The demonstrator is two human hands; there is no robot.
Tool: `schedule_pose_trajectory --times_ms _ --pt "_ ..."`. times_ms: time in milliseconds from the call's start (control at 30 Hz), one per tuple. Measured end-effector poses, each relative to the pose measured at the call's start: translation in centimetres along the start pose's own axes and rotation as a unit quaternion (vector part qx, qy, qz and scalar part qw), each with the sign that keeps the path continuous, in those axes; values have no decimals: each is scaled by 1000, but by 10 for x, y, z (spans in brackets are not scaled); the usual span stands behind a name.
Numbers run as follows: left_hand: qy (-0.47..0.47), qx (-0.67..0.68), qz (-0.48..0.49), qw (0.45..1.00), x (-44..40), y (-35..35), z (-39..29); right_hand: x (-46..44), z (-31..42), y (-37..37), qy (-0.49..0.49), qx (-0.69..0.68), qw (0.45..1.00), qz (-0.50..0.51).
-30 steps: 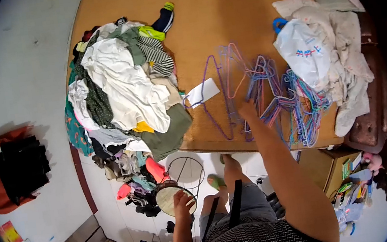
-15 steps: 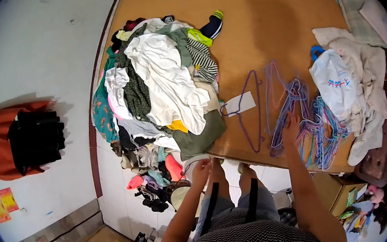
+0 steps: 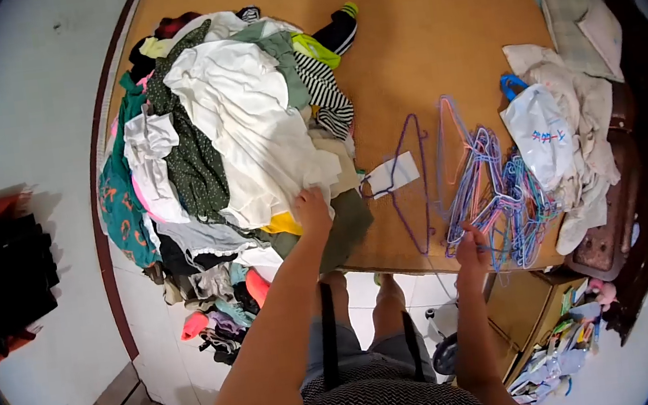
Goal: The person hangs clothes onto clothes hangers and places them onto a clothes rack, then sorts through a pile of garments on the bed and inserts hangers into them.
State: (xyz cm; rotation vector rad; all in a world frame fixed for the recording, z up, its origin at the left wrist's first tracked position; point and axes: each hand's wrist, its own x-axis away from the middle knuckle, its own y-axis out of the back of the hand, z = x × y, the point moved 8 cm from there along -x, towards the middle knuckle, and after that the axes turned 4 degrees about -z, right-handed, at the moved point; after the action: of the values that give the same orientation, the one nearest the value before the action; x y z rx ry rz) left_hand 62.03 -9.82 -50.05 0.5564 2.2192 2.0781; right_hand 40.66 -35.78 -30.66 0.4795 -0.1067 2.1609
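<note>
At the lower edge of a white garment [image 3: 241, 123], my left hand [image 3: 312, 210] has its fingers closed on the cloth. This garment lies on top of a large clothes pile, with a dotted dark green garment [image 3: 194, 166] and a black-and-white striped one [image 3: 322, 89] around it. My right hand [image 3: 471, 249] is closed around a thin clothes hanger [image 3: 440, 276], whose outline is faint and blurred. It is just in front of a heap of blue, purple and pink hangers [image 3: 486, 170]. Between my hands, a purple hanger [image 3: 411, 184] lies partly over a white card [image 3: 392, 175].
A white plastic bag [image 3: 539, 127] and pale cloth [image 3: 593, 121] lie on the right of the brown table surface [image 3: 431, 19]. More clothes [image 3: 227, 303] are below the table's front left edge. A cardboard box [image 3: 527, 307] stands at lower right. Dark clothing [image 3: 13, 273] hangs on the left wall.
My left hand has moved up and forward onto the white garment. The thin hanger once at my left hand is now in my right, which has drawn back slightly. The view has shifted right.
</note>
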Motion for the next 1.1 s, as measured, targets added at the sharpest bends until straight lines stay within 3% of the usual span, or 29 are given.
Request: schedule_pose_trajectory --times_ms 100,133,167,233,267,333,400,433,467,567,633,667,733,800,833,900,967,1033,1100 --pt "-47 87 51 994 -10 -47 23 21 6 -25 28 42 999 -15" --pt "-50 90 44 994 -12 -30 27 31 11 -33 18 28 999 -11" --pt "-33 191 51 980 -10 -15 32 39 11 -38 -15 -2 1000 -21" --pt "-44 356 12 933 -4 30 36 44 0 -39 21 20 999 -14" --pt "-47 354 7 934 4 49 38 47 -5 -38 50 47 998 -7" --pt "-45 485 73 870 24 97 33 52 -1 -49 7 66 998 2" --pt "-51 527 67 845 48 141 24 57 34 -78 193 138 969 72" --pt "-54 569 69 818 60 162 17 56 41 -91 182 159 965 100" --pt "-56 568 60 819 72 185 10 57 47 -105 170 179 960 128" --pt "-135 633 53 761 103 238 -26 59 87 -146 262 151 937 175" --pt "-168 613 -3 772 113 280 -38 72 92 -176 290 154 882 339" --pt "-200 596 -52 776 119 306 -44 72 102 -175 300 149 878 342" --pt "-165 648 -58 741 123 328 -47 75 132 -171 318 152 869 348" --pt "-191 578 -78 789 132 352 -59 69 161 -162 300 157 881 331" --pt "-193 578 -80 789 139 366 -71 75 197 -156 364 105 869 318" --pt "-182 651 -130 725 150 398 -91 96 256 -141 429 52 850 301" --pt "-226 623 -164 731 154 408 -112 97 274 -139 105 -121 927 340" --pt "-235 620 -206 720 166 428 -135 114 307 -133 115 -125 924 342" --pt "-168 559 -292 757 176 442 -139 116 314 -140 123 -106 926 342"
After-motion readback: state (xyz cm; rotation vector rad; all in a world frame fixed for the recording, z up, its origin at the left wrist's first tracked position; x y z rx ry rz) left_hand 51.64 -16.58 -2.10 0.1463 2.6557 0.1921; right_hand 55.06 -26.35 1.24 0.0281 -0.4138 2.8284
